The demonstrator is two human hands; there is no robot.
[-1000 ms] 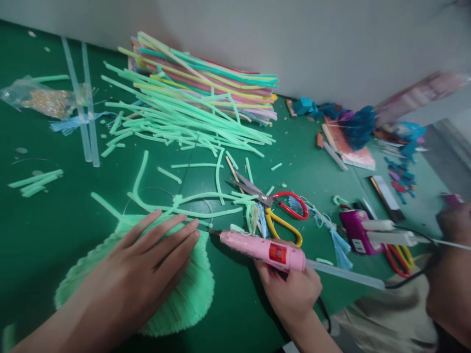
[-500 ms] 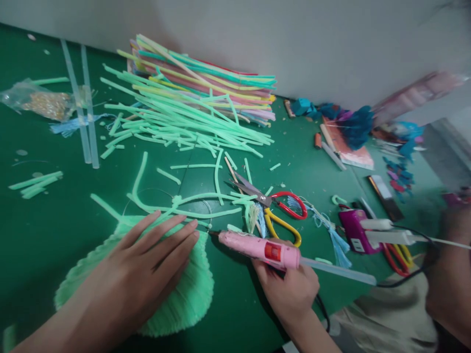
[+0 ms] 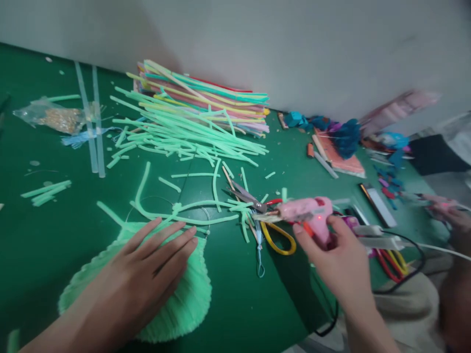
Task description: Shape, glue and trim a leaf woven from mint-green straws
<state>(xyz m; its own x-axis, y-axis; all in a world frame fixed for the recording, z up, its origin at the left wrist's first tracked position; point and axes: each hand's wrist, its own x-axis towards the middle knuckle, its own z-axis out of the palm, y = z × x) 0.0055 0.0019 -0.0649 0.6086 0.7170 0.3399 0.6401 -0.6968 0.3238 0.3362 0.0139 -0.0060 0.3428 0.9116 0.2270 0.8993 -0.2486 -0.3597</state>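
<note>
Mint-green fuzzy fan-shaped panel, ribbed and scalloped along its edge, lies on the dark green tabletop directly beneath the left hand. That hand is spread flat, palm down, its fingers extended and nearly together, resting on the panel without gripping anything. Its fingertips reach the panel's upper edge, leaving the lower right portion and the left border uncovered. Just beyond those fingertips lie loose, bent mint-green chenille stems.

Well to the right of the panel, the right hand has its fingers closed around a pink plastic glue gun, held above the table with the nozzle pointing left. The nozzle is apart from the panel, in front of metal scissors with red and yellow handles and near a pale blue thread tassel.

Farther back, a heap of straight mint-green chenille stems lies against a multicoloured bundle of stems. At far right, a co-worker's hand is blurred beside another pink tool.
</note>
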